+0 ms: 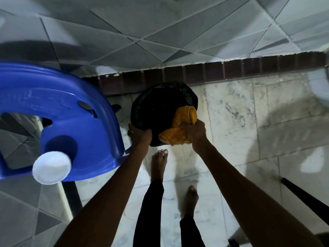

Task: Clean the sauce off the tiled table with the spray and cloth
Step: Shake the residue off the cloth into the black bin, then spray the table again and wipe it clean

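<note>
I am reading this as the tail end of the job, or at least a break from the wiping: the crumpled orange-yellow cloth [179, 128] is not on any table here but hanging over the mouth of a round bin lined with a black plastic bag [160, 106], which is standing on the pale marbled floor [249, 113] just beside the dark brown tile skirting [213, 70] at the foot of the wall. I am seeing no sauce and no spray bottle in this view, and the grey tiled surface at the left edge is too dark and blurred for me to judge whether it is clean. Both arms are reaching down and forward, nearly straight. The right hand [194, 132] is clenching around a bunch of the cloth at the bin's near-right rim, knuckles up. The left hand [140, 134] is pinching the bag's edge at the near-left rim, fingers closed on the plastic. A blue plastic chair [58, 111] is crowding the left side, with a white round cap [51, 167] in front of it.
</note>
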`<control>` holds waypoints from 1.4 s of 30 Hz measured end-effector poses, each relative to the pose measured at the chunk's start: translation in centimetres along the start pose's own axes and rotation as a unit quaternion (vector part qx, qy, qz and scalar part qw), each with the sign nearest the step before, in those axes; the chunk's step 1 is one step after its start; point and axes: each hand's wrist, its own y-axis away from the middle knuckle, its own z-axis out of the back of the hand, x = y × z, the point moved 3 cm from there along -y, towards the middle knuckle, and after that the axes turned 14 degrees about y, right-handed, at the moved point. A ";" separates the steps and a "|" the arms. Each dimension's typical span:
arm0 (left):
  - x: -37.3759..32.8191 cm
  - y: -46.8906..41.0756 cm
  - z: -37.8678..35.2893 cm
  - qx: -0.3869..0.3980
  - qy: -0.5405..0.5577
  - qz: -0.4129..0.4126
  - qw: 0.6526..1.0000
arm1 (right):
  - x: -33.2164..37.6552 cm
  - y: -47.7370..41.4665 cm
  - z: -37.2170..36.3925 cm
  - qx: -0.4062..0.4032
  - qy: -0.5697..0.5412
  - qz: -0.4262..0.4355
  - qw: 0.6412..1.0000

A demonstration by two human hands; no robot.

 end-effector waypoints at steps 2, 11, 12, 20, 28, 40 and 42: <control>-1.9 3.6 0.9 0.010 -0.039 -0.045 0.998 | 0.6 2.4 1.5 0.013 -0.022 0.009 1.000; -12.3 29.0 3.9 0.268 -0.101 -0.332 0.899 | 2.8 19.7 13.4 0.111 -0.173 0.064 0.977; -12.8 31.8 4.4 0.272 -0.127 -0.365 0.882 | 2.7 22.1 14.7 0.136 -0.210 0.071 0.966; -8.4 55.2 5.8 0.357 -0.254 -0.561 0.702 | -5.1 41.9 26.5 0.136 -0.444 0.117 0.878; 9.0 75.5 6.1 0.523 -0.292 -0.609 0.519 | -26.6 60.9 33.6 -0.027 -0.635 0.113 0.764; 40.3 92.1 9.4 0.664 -0.317 -0.574 0.360 | -59.7 80.3 31.2 -0.236 -0.784 0.085 0.567; 45.0 93.8 9.5 0.680 -0.329 -0.564 0.335 | -64.0 82.6 30.8 -0.261 -0.801 0.088 0.532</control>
